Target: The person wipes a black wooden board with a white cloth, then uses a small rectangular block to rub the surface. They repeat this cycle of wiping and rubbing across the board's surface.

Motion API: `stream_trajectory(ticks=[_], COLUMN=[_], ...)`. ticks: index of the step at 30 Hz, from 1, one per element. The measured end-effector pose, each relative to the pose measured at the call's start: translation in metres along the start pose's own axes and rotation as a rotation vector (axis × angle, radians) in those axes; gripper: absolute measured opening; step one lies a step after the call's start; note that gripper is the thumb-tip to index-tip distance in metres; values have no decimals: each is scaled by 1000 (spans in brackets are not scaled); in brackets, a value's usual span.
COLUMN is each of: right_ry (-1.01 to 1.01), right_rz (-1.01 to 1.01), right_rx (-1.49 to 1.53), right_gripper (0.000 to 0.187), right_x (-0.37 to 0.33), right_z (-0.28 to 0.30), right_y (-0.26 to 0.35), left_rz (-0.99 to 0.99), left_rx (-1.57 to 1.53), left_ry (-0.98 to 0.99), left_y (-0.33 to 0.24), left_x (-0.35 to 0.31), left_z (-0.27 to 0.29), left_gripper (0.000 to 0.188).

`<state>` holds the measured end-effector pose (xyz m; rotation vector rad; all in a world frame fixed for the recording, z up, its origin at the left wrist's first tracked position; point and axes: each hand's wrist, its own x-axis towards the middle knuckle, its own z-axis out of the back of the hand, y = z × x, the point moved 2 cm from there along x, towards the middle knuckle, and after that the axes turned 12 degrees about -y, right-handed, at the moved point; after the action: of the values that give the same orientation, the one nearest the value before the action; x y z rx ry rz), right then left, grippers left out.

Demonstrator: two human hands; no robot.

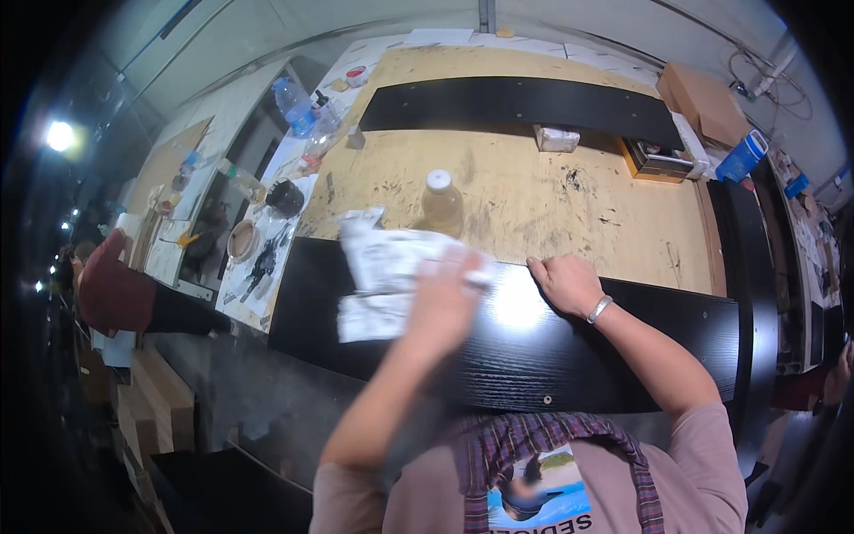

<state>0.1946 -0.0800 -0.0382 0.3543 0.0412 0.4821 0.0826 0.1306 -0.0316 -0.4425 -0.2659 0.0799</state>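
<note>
While looking down, saw a glossy black board (507, 360) lying flat along the near side of the pale wooden worktop (520, 209). Judged it stiff and rather heavy, its sheen probably quick to show scratches and a little slippery; best held by both long edges, near the ends.

Reckoning from the board's middle, found the left hand (443, 294) blurred at ten o'clock, over a white cloth (378, 262); could not tell whether gripping or merely pressing. Judged the cloth light and limp, easiest to manage bunched under the palm. Found the right hand (569, 283) apart from the left, at two o'clock, curled by the board's far edge; could not tell how firmly.

Just beyond, at eleven, noted a white-capped bottle (442, 206), likely easy to tip. Saw dark smears across the wood, a black pot (285, 198) at ten, and, farther off at twelve, a second black board (511, 100) propped on a wrapped block (557, 140) and a box (656, 162). Noticed a blue bottle (741, 157) at two, a dark-red-sleeved co-worker (116, 289) at nine, and pale walls (569, 20) behind.
</note>
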Motion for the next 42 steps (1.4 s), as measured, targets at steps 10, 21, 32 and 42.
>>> stream_trajectory(ticks=[10, 21, 32, 42], right_ry=[-4, 9, -15, -36], right_rz=[8, -18, 28, 6], right_rx=[13, 17, -14, -65], right_gripper=[67, 66, 69, 69], right_x=[-3, -2, 2, -2], right_z=[10, 6, 1, 4], right_y=[4, 1, 7, 3], left_rz=[242, 447, -162, -158], left_rx=[119, -124, -99, -108], left_ry=[-320, -641, -322, -287], left_y=[117, 92, -9, -37], left_x=[-55, -187, -200, -179], left_z=[63, 110, 22, 37], left_gripper=[49, 30, 53, 41])
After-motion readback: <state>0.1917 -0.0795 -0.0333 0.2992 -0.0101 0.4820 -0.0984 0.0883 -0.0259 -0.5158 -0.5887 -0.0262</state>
